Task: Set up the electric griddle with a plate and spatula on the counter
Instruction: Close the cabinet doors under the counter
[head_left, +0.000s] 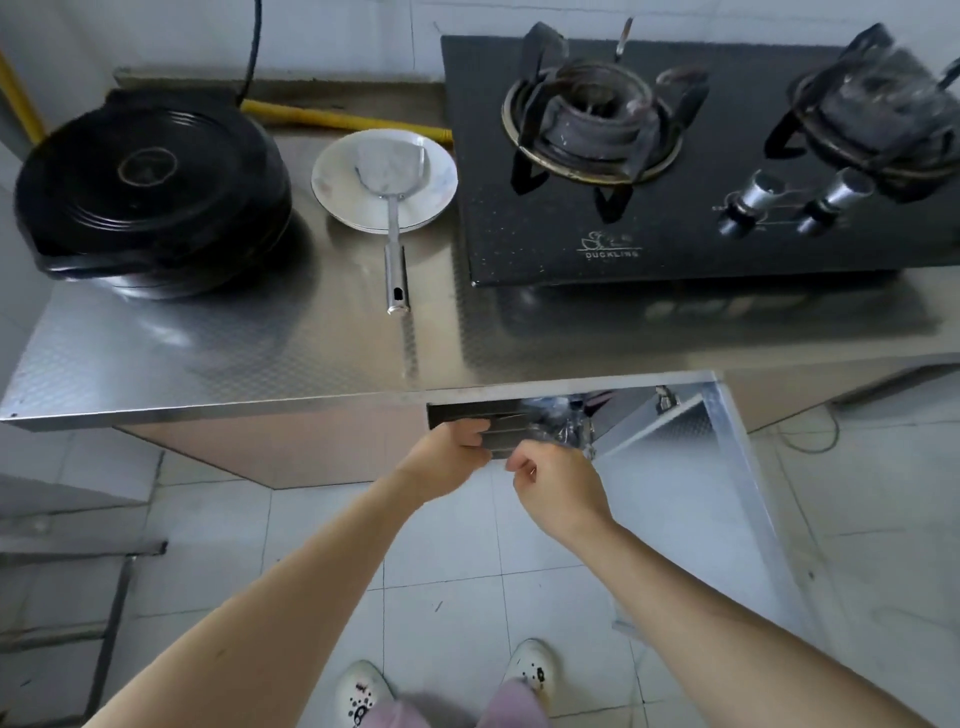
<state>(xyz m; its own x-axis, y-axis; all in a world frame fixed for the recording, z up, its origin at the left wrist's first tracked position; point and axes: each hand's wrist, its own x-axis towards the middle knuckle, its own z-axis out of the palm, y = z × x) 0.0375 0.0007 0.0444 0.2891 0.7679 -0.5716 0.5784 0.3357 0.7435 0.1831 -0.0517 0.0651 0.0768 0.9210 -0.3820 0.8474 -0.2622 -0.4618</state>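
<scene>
electric griddle (150, 192) beside plate (337, 195), spatula (390, 171) on plate, left hand (449, 457) grips rack (462, 413)

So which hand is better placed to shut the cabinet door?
Right. The right hand is nearest the open steel cabinet door, which hangs on that side; the left hand grips a dark ribbed panel under the steel counter.
</scene>
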